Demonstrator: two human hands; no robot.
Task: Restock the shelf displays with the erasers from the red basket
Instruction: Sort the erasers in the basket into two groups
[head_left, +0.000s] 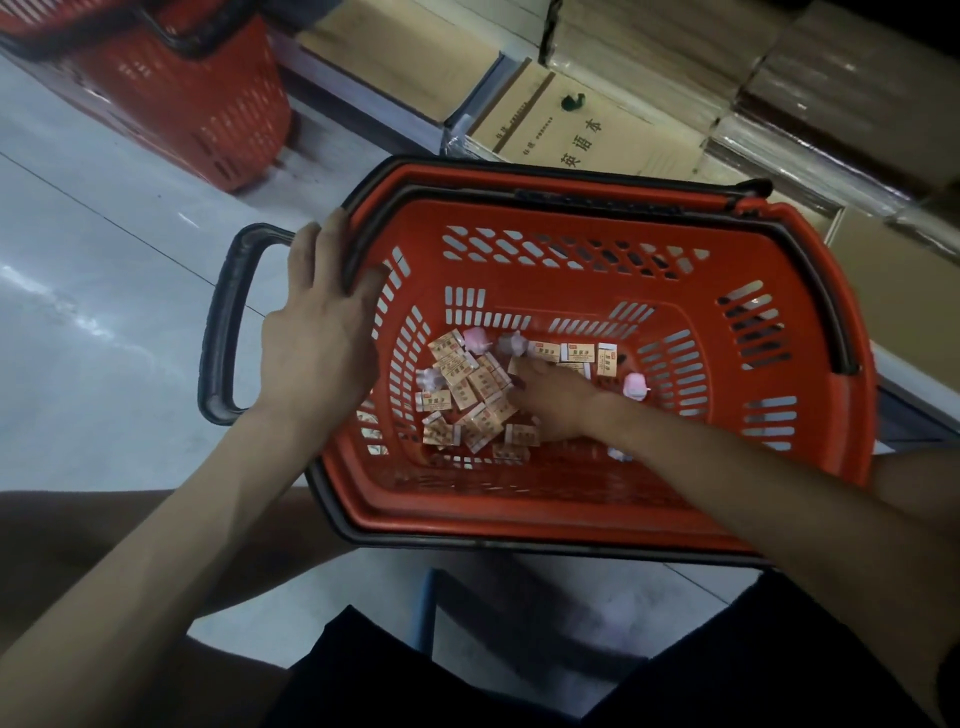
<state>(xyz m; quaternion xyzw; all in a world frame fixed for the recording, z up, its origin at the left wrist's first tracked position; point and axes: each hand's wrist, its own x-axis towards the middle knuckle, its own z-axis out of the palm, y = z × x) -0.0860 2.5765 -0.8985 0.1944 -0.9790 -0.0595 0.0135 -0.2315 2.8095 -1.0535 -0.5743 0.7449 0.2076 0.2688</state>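
The erasers (470, 397) are small oblong blocks in orange-tan paper sleeves with white ends, lying every which way in a loose heap on the bottom of the red basket (519, 506), mostly toward its left half. A few pale pink pieces (636, 387) lie among them, one at the right edge of the heap and another at its far side. The basket's slotted walls rise well above the heap, and much of its bottom to the right of the heap is bare. A black carry handle (597, 200) lies folded along the far rim, and a black pull handle (228, 322) sticks out from the left end over pale floor (104, 332). The left hand (322, 332) holds the basket's left rim, thumb hooked inside, fingers laid along the outside. The right hand (550, 402) is down inside the basket, fingertips on the heap; whether it has hold of an eraser cannot be told. Cardboard boxes (571, 130) stand just beyond the basket's far side, and a second basket (182, 93) sits well off beyond its far left corner.
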